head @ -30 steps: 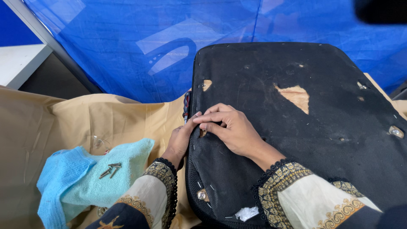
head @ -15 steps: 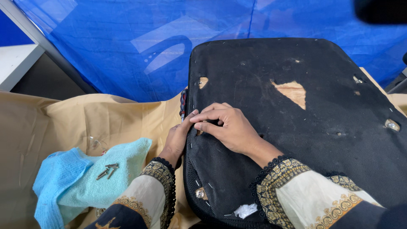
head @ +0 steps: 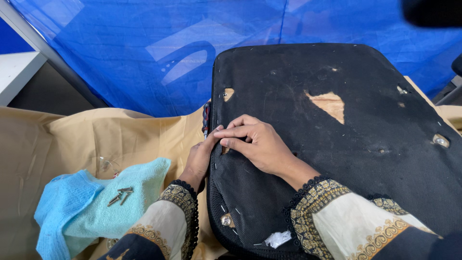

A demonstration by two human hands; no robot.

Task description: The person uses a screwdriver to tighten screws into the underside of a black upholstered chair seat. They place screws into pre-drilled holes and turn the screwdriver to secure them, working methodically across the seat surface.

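Left hand [head: 198,161] – grip pinching seat cushion [head: 337,144] edge | right hand [head: 257,144] – fingers together, pressed flat on black underside cover beside it | several screws [head: 120,195] out, on blue cloth [head: 91,212] left of grip | cover largely still stapled

Black seat pad [head: 337,159]; blue tarp [head: 144,48]; turquoise cloth [head: 86,212].

Upholstery workshop, stapled seat base [head: 337,144], loose screws [head: 120,195]
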